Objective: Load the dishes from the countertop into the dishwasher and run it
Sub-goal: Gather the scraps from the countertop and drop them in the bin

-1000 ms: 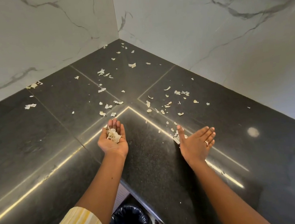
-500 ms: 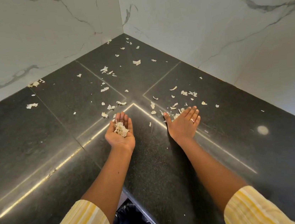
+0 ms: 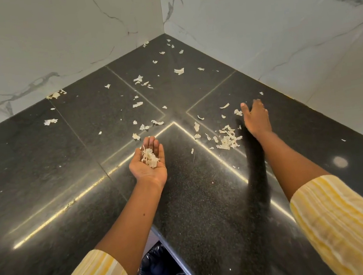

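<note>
Though dishes are the job: no dishes and no dishwasher are in view, so their heading and long axis cannot be told; only the countertop [image 3: 43,177] shows, and it is strewn with litter
Heap in palm: pale scraps [image 3: 150,158] lie loose on the left hand [image 3: 143,170], above the counter
Left hand: palm up, fingers together and lightly cupped, pinching nothing
Risk, palm: a tilt or a jolt would likely spill the heap back (it looks light and flaky)
Pile [image 3: 227,141]: ragged, slightly longer from near to far, just left of the right hand [image 3: 256,118]
Right hand: fingers straight and close together, blurred; contact with the counter cannot be told
Risk, sweep: a fast stroke may scatter the pile or skip stray flakes [image 3: 178,71]
Bin [image 3: 160,274]: below the counter edge; a hasty tip could miss it
</note>
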Tool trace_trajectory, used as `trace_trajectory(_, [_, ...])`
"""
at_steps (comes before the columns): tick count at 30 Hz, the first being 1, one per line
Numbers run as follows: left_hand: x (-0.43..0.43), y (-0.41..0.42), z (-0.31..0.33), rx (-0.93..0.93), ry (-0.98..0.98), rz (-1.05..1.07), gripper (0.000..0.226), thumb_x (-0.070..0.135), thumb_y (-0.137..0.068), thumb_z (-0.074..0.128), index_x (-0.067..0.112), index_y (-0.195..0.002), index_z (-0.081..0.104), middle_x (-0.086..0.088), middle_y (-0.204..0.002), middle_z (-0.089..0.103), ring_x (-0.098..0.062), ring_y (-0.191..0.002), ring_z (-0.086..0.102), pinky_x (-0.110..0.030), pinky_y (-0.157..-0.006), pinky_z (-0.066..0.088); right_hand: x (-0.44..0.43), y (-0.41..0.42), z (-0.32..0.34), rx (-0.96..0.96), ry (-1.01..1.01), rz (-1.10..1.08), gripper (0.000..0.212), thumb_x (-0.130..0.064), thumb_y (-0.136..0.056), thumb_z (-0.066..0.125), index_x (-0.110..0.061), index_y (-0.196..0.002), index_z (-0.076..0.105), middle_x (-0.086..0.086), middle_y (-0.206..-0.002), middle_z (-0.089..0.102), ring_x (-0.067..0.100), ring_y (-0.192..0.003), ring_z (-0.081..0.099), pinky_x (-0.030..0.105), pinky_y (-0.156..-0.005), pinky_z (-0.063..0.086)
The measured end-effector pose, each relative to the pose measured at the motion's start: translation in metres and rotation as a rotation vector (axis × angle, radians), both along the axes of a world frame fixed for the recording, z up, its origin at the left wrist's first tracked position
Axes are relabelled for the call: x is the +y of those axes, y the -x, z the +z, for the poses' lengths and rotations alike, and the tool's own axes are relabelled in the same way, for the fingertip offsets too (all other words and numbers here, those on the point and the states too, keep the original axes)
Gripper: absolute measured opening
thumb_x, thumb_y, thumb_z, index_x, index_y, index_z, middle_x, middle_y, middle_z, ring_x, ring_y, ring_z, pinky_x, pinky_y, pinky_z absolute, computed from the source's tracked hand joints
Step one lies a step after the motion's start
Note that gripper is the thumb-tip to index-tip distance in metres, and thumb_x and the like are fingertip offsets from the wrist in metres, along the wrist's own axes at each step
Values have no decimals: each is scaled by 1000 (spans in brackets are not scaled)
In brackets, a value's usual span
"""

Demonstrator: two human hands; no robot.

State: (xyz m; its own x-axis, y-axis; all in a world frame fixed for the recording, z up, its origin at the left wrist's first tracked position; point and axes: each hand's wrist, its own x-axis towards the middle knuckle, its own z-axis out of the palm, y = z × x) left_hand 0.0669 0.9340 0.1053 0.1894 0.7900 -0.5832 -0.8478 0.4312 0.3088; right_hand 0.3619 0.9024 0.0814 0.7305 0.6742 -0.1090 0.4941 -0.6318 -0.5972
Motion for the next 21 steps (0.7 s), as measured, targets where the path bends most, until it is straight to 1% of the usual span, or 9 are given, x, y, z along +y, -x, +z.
trace_trajectory(2, [1,5,0,5,-11,4,40,24,-99,31,7,-89,65,-5,-76,72,-15,-71,69,-27,-83,52,13,6,3,19,-21,140,47,-37,-99,35,-3,-130,44,17,-139,43,35,-130,38,43,-105,31])
trace_trajectory(6, [-1,11,0,11,-26,-3,40,25,-100,30,7,-93,65,-5,-77,72,-15,-75,68,-27,-87,51,30,28,8,91,-24,380,40,-26,-101,33,-11,-137,44,8,-147,38,29,-135,32,39,-111,23])
trace_trajectory(8, [-3,10,0,13,-28,-6,40,25,-100,30,7,-93,65,-5,-77,72,-15,-76,68,-27,-88,50,30,40,9,161,-50,443,38,-24,-101,36,-16,-135,48,6,-142,45,26,-132,39,38,-111,27])
trace_trajectory(12, [-10,7,3,9,-31,-28,40,25,-100,31,7,-92,66,-5,-79,72,-15,-78,66,-27,-85,52,18,54,8,168,-54,604,32,-19,-98,44,-19,-127,57,2,-133,55,19,-126,47,36,-110,32])
trace_trajectory(14, [-13,4,5,9,-28,-50,40,24,-99,31,7,-90,66,-5,-80,71,-15,-78,66,-26,-82,53,5,58,9,302,-177,543,30,-16,-95,50,-17,-122,61,4,-122,63,18,-115,58,36,-104,40])
trace_trajectory(16, [-17,2,6,9,-24,-66,40,24,-99,31,7,-90,66,-5,-81,71,-15,-80,65,-27,-80,53,-10,59,9,386,-418,305,28,-15,-92,54,-12,-118,64,8,-111,68,19,-102,64,36,-96,48])
trace_trajectory(18, [-19,0,8,4,-20,-70,39,24,-99,31,7,-91,66,-5,-81,71,-16,-81,65,-27,-80,52,-27,56,7,233,-501,37,26,-15,-94,50,-7,-115,64,10,-104,68,20,-97,64,33,-90,50])
trace_trajectory(20, [-22,0,9,-5,-14,-67,39,24,-99,32,7,-92,65,-5,-81,71,-16,-81,65,-28,-80,53,-40,56,0,39,-396,-113,30,-21,-96,45,-4,-116,59,12,-110,62,25,-103,59,33,-89,45])
trace_trajectory(21, [-23,0,10,-8,-13,-68,38,24,-99,32,7,-92,65,-5,-80,70,-16,-81,64,-28,-79,53,-45,60,-5,-5,-330,-135,35,-28,-97,44,-5,-121,55,12,-118,57,26,-110,54,34,-91,42])
